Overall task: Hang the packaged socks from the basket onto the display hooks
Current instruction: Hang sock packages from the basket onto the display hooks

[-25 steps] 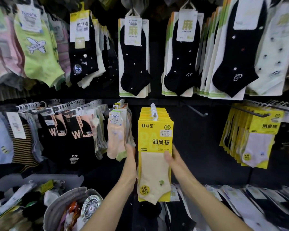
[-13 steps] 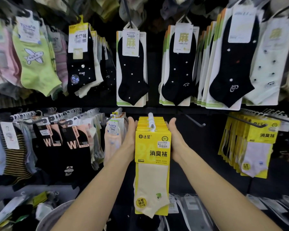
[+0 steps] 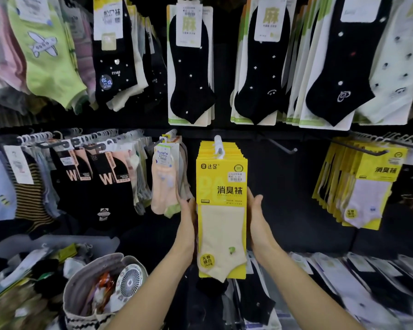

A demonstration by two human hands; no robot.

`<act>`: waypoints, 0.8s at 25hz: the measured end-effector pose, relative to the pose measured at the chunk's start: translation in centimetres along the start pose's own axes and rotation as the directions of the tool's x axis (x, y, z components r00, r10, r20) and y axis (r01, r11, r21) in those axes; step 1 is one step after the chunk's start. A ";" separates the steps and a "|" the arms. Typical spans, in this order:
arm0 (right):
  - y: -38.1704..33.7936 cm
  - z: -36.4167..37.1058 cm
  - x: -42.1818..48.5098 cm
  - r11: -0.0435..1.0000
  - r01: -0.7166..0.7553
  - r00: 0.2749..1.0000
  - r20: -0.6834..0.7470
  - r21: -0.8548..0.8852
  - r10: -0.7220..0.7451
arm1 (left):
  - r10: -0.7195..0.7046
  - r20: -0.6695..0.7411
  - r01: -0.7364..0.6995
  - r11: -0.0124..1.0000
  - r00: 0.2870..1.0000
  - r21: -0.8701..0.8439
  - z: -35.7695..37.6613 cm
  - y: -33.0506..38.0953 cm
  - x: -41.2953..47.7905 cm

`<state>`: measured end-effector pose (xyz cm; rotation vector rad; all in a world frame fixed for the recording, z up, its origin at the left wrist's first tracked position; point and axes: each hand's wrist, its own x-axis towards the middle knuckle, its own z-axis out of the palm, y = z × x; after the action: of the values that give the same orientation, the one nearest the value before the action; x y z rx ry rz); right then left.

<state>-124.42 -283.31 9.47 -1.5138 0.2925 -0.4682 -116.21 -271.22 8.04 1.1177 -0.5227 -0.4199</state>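
Yellow sock packs (image 3: 221,186), cream sock in front, stacked upright on hook (image 3: 218,145)

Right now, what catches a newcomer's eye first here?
The bright yellow sock packs hanging dead centre, flanked by the left hand and right hand flat against their sides. Above them, black ankle socks on white cards; upper left, a lime-green sock with an airplane.

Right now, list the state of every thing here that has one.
Yellow-carded cream sock packs: hanging stacked on the centre display hook.
Left hand: fingers straight, against the stack's left edge.
Right hand: fingers straight, against the right edge.
Bare black metal hook: empty.
Grey woven bag: open, white round fan inside.
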 end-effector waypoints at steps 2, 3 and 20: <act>0.1 0.6 -1.8 0.990 0.120 0.991 0.063 -0.067 -0.116 | 0.058 -0.020 -0.057 0.996 0.998 0.065 0.7 0.0 -1.1; 0.0 0.9 -2.2 0.985 0.164 0.983 0.089 -0.063 -0.158 | 0.051 -0.050 -0.046 0.994 0.997 0.096 1.2 0.3 -1.3; 24.4 -12.7 -22.9 0.341 -0.314 0.748 -0.009 -0.886 0.664 | -0.561 -0.252 0.582 0.550 0.788 0.599 -1.1 -26.7 -25.2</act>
<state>-147.67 -283.98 -17.70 -2.3096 0.7624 0.6070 -137.40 -266.42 -21.63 2.0056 -0.2476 -0.8326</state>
